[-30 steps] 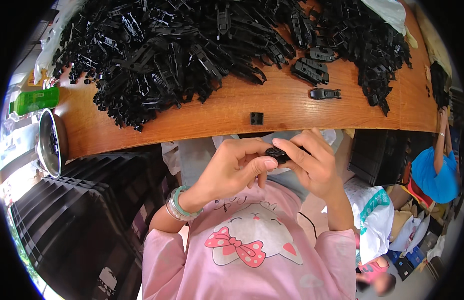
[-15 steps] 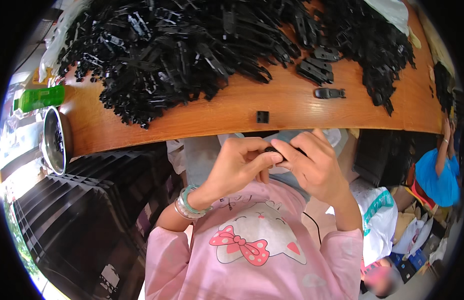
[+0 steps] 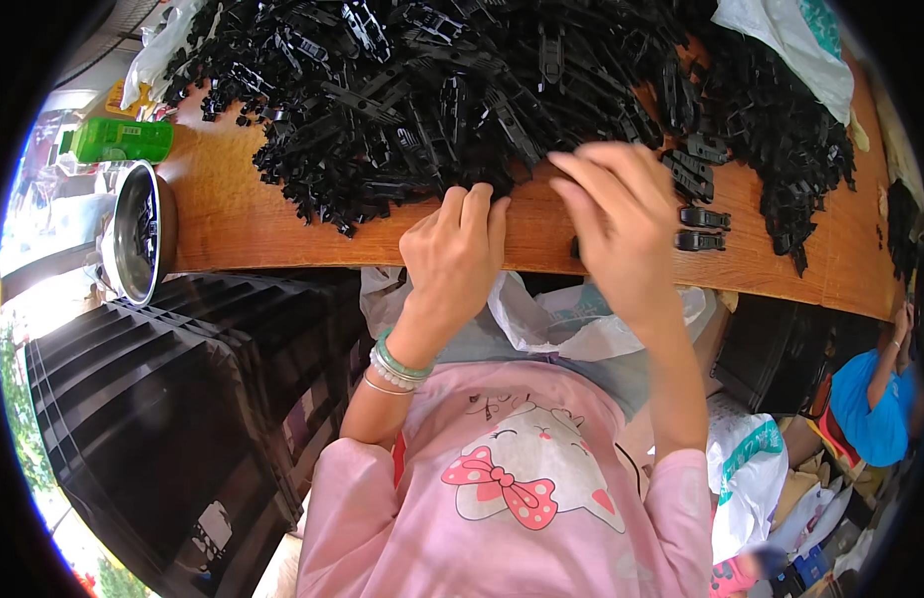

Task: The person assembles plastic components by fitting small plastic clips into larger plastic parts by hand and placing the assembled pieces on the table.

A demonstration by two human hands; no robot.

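Observation:
A heap of small black plastic parts (image 3: 382,95) covers the far side of the wooden table (image 3: 228,224). My left hand (image 3: 452,249) reaches to the heap's near edge, fingers bent and closed in, their tips hidden among dark parts. To its right, my right hand (image 3: 621,219), blurred by motion, hangs over the table with thumb and fingers apart and nothing visible between them. Two black clip-like pieces, an upper clip (image 3: 704,217) and a lower clip (image 3: 700,241), lie side by side just right of it. A small black block (image 3: 575,247) shows partly behind my right wrist.
A green bottle (image 3: 121,141) and a metal bowl (image 3: 135,234) with black pieces stand at the table's left. Black crates (image 3: 143,429) fill the lower left. More black parts (image 3: 795,169) and a white plastic bag (image 3: 786,45) lie at far right. Another person in blue (image 3: 868,404) is at the right.
My hands, held together around a small black piece before, have parted and moved forward over the table. A second clip now lies beside the first. The view has shifted slightly.

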